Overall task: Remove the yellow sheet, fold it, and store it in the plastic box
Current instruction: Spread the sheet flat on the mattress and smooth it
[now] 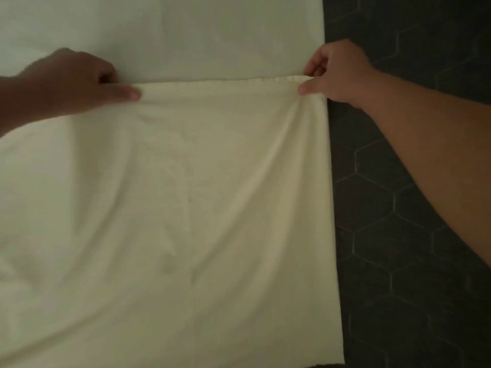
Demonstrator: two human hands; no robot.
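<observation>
both hands are pinching the top edge of the yellow sheet point(186, 195), left hand point(77, 83) and right hand point(337, 73) at opposite ends. sheet hangs over a white surface point(159, 33), dark hex-tile floor point(398, 235) on the right.

support: white surface point(186, 35) | on it: yellow sheet point(199, 195), creased | right of it: dark hexagon-tiled floor point(398, 208)

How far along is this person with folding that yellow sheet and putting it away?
The white surface above the edge lies bare, so removal looks under way. Left hand and right hand each pinch the top edge of the yellow sheet. Folding and storing remain; no plastic box shows.
</observation>
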